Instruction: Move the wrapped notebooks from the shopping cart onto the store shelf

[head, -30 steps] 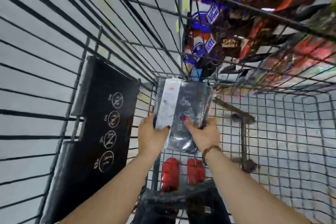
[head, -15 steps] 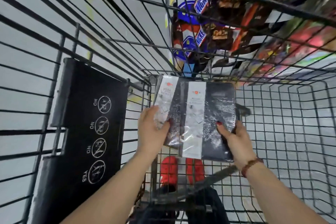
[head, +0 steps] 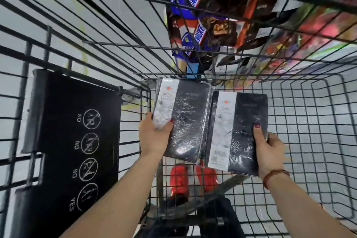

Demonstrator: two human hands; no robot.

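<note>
Notebooks that sat as one stack between both my hands a second ago are now split. My left hand (head: 154, 137) pinches the left notebook (head: 183, 121) at its lower left corner, thumb curled over the film. My right hand (head: 270, 152) pinches the right notebook (head: 243, 131) at its lower right edge in the same way. The two lie side by side, edges just beside each other, both held up inside the shopping cart (head: 309, 121) above its wire floor. I judge the picking done and the carry to the shelf not yet begun.

Each cover has a white band with a small red mark and print too fine to read. The right one carries a barcode low on the band. The black seat flap (head: 73, 141) reads NO, NO, NO, YES beside round pictograms. Blue lettering on the snack packs (head: 208, 25) beyond the cart is too blurred to read.
</note>
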